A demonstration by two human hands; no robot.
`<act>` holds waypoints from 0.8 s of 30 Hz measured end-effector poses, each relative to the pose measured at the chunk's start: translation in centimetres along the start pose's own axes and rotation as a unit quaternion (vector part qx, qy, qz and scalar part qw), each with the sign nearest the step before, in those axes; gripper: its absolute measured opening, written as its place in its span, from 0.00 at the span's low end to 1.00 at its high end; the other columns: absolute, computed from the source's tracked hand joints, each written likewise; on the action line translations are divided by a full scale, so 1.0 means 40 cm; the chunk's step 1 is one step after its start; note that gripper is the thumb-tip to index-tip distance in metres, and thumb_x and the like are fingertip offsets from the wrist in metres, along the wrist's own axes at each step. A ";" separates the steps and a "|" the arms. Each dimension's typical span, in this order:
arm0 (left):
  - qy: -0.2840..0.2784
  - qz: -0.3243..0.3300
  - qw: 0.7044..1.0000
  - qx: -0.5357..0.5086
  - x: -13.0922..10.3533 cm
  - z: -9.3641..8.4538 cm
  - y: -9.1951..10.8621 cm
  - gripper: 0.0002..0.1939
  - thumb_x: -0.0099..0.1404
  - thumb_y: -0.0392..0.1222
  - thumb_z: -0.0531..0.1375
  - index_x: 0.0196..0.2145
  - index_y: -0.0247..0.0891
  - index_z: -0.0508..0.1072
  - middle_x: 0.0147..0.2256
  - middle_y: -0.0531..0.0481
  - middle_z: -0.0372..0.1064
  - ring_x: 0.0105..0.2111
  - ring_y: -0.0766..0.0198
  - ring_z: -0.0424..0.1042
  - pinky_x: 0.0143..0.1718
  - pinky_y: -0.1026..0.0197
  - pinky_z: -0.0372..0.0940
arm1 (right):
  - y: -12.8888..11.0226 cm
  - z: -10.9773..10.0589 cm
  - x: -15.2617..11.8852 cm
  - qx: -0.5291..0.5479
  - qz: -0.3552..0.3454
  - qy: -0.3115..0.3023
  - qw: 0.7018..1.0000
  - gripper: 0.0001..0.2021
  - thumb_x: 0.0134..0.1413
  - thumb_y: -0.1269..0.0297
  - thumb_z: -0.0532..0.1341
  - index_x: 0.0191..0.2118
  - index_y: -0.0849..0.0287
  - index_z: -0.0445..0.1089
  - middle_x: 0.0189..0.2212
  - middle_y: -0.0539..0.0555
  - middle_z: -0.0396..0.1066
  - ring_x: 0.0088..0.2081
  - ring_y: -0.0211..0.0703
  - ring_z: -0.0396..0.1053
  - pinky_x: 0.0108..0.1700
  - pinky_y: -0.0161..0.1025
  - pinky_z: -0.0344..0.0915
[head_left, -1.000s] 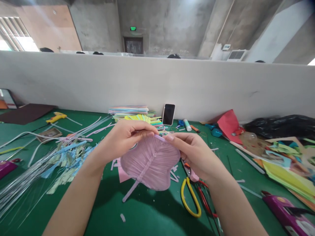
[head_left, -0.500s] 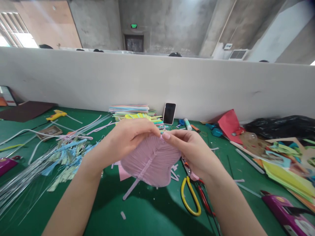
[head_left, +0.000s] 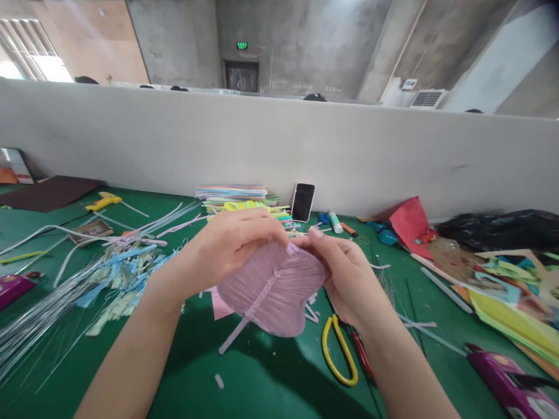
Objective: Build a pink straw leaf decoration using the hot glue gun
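Observation:
A pale purple, pleated leaf-shaped piece (head_left: 279, 291) hangs above the green table, its short stem pointing down to the left. My left hand (head_left: 238, 241) is closed on its upper left edge, and the fingertips behind it are hidden. At the upper right edge, my right hand (head_left: 338, 262) pinches near the tip, thumb raised on top. The two hands are close together with a small gap between the fingertips. Yellow-handled scissors (head_left: 338, 352) lie below my right hand, partly covered by it.
Paper strips (head_left: 236, 193) and a phone (head_left: 303, 202) stand by the white partition (head_left: 279, 139). Left lie a yellow glue gun (head_left: 103, 201) and blue-green tassels (head_left: 126, 267). Right are red paper (head_left: 411, 224), a black bag (head_left: 502, 230), coloured scraps and a purple tool (head_left: 510, 378).
My right hand has shifted slightly right, its thumb lifting off the edge and away from my left hand. More of the leaf's upper tip shows. The view has shifted slightly.

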State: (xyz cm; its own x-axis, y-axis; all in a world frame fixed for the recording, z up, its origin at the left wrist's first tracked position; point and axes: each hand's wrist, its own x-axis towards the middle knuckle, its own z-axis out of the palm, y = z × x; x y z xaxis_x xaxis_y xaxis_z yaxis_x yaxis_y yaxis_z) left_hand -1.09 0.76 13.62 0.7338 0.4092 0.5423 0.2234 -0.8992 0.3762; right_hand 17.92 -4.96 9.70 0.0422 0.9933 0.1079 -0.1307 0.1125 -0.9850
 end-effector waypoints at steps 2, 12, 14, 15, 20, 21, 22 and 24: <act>0.002 -0.005 1.000 0.004 -0.001 -0.002 0.002 0.13 0.69 0.32 0.52 0.38 0.45 0.75 0.39 0.53 0.75 0.41 0.64 0.73 0.43 0.61 0.65 | -0.001 0.004 -0.004 -0.029 -0.021 -0.009 0.999 0.10 0.49 0.53 0.67 0.33 0.52 0.80 0.32 0.52 0.79 0.36 0.43 0.74 0.38 0.39 0.69; -0.004 -0.023 1.000 0.021 -0.011 -0.009 0.014 0.12 0.69 0.36 0.53 0.40 0.50 0.75 0.40 0.54 0.75 0.41 0.62 0.73 0.41 0.61 0.66 | -0.016 0.023 -0.021 -0.072 -0.043 0.015 0.996 0.08 0.40 0.63 0.72 0.31 0.52 0.79 0.31 0.51 0.79 0.34 0.43 0.75 0.36 0.40 0.72; -0.006 -0.022 1.000 0.020 -0.010 -0.007 0.016 0.13 0.69 0.35 0.53 0.40 0.50 0.75 0.41 0.54 0.75 0.42 0.63 0.73 0.42 0.61 0.66 | -0.014 0.022 -0.020 -0.070 -0.035 0.021 0.997 0.08 0.40 0.63 0.72 0.31 0.53 0.79 0.31 0.51 0.79 0.34 0.43 0.75 0.35 0.39 0.71; -0.006 -0.022 1.000 0.018 -0.008 -0.006 0.016 0.13 0.69 0.34 0.52 0.39 0.49 0.75 0.41 0.54 0.75 0.42 0.63 0.73 0.43 0.61 0.66 | -0.013 0.021 -0.019 -0.069 -0.030 0.022 0.997 0.07 0.40 0.62 0.72 0.30 0.53 0.78 0.31 0.51 0.79 0.33 0.42 0.74 0.34 0.39 0.70; 0.025 -0.070 0.997 0.012 -0.001 -0.006 0.012 0.07 0.68 0.39 0.56 0.41 0.43 0.74 0.39 0.52 0.76 0.38 0.63 0.74 0.40 0.62 0.68 | -0.001 0.006 -0.005 -0.038 -0.014 0.029 0.999 0.09 0.41 0.57 0.72 0.29 0.54 0.78 0.27 0.51 0.77 0.29 0.40 0.72 0.32 0.38 0.67; 0.032 -0.089 0.995 0.015 -0.002 -0.010 0.009 0.07 0.67 0.42 0.57 0.39 0.42 0.74 0.38 0.51 0.76 0.36 0.63 0.74 0.39 0.63 0.68 | 0.000 0.003 -0.003 -0.032 -0.013 0.035 0.999 0.10 0.41 0.56 0.72 0.29 0.55 0.78 0.27 0.51 0.77 0.29 0.39 0.71 0.32 0.37 0.67; 0.036 -0.106 0.994 0.018 -0.004 -0.015 0.005 0.07 0.67 0.43 0.58 0.37 0.42 0.75 0.36 0.52 0.76 0.35 0.63 0.73 0.37 0.64 0.68 | 0.001 0.000 -0.003 -0.027 -0.012 0.042 0.999 0.10 0.41 0.56 0.72 0.29 0.55 0.78 0.27 0.51 0.76 0.28 0.38 0.70 0.31 0.37 0.66; 0.040 -0.136 0.990 0.021 -0.010 -0.029 -0.001 0.09 0.66 0.46 0.59 0.32 0.41 0.75 0.33 0.52 0.75 0.32 0.65 0.73 0.32 0.65 0.67 | -0.002 -0.001 -0.005 -0.021 -0.014 0.061 0.998 0.11 0.41 0.55 0.72 0.29 0.56 0.78 0.26 0.50 0.76 0.27 0.37 0.69 0.30 0.35 0.65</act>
State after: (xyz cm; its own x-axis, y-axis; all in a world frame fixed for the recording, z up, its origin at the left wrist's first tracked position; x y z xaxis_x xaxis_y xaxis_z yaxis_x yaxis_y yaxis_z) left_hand -2.13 0.80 14.26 0.5897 0.6467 0.4837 0.4340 -0.7589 0.4855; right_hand 17.98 -5.15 9.77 0.1652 0.9788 0.1211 -0.0861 0.1367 -0.9869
